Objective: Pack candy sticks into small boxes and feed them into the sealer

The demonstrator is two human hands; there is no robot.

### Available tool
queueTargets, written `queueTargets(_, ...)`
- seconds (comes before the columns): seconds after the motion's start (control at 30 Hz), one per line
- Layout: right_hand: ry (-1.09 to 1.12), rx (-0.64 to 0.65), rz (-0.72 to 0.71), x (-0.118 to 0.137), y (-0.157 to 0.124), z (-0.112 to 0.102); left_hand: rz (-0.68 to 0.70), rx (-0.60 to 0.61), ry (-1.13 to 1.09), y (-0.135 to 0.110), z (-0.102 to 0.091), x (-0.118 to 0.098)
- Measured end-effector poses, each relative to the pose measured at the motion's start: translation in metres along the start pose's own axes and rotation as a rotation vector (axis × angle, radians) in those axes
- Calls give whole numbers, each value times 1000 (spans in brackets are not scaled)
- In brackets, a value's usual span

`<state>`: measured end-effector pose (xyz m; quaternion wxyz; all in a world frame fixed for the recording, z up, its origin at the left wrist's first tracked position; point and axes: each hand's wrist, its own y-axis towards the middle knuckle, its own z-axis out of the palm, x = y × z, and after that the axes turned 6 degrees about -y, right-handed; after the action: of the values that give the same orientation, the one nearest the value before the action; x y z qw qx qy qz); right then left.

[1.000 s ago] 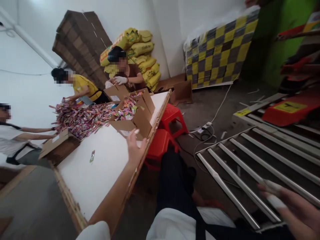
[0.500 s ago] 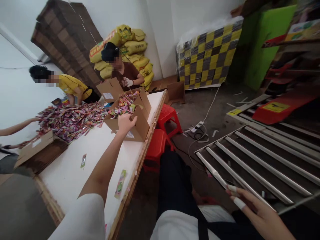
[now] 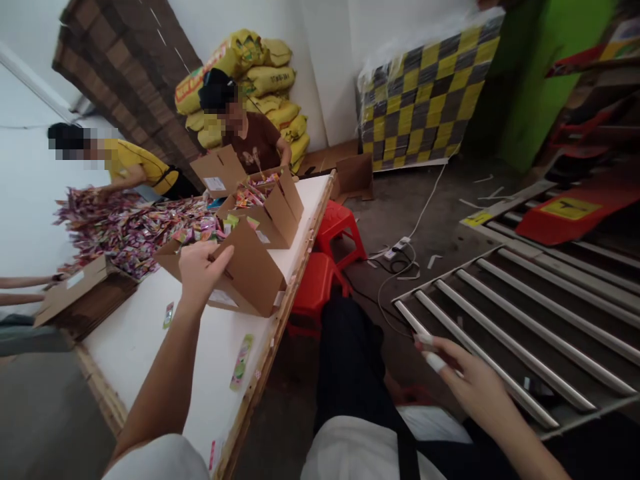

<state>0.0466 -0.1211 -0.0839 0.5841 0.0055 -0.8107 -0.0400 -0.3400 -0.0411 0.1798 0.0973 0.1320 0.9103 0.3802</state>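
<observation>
My left hand [image 3: 203,267] is closed over the near wall of a cardboard box [image 3: 253,277], which stands on the white table with its flap raised. Small colourful packets [image 3: 203,230] fill the top of that box. Behind it is a second open cardboard box [image 3: 285,210], also holding packets. My right hand [image 3: 457,367] hovers by the near end of the roller conveyor [image 3: 510,353], fingers extended and a little apart. White tape wraps two of its fingertips, and nothing shows in its grasp.
A large heap of packets [image 3: 130,233] covers the table's far left, beside flattened cartons [image 3: 87,293]. Two people work behind the table; another person's arms [image 3: 30,290] reach in at left. Red stools [image 3: 315,287] stand by the wooden-edged table [image 3: 135,360]. A power strip [image 3: 397,249] and cable lie on the floor.
My left hand has drawn the near box toward me and left, away from the second box. My right hand has moved left and up. The person in yellow now gathers packets at far left.
</observation>
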Motion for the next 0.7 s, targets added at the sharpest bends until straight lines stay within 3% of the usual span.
queueTargets(0.13,-17,142,-278,72,33,39,28,-73,14,-33,-10,-17)
queueTargets(0.3,-92,223,-712,185,61,94,6,-117,98,-66,0,-25)
queueTargets(0.37,-189,294,-863,218,68,120,0,-133,108,-76,6,-26)
queueTargets(0.47,-317,398,-904,242,74,159,27,-167,-12,-85,15,-24)
queueTargets(0.57,-363,277,-834,247,77,187,-13,-301,-320,-85,15,-16)
queueTargets(0.63,-382,153,-818,249,79,193,-66,-528,-464,-81,6,2)
queueTargets(0.7,-415,104,-813,252,82,192,-161,-815,-412,-77,-7,33)
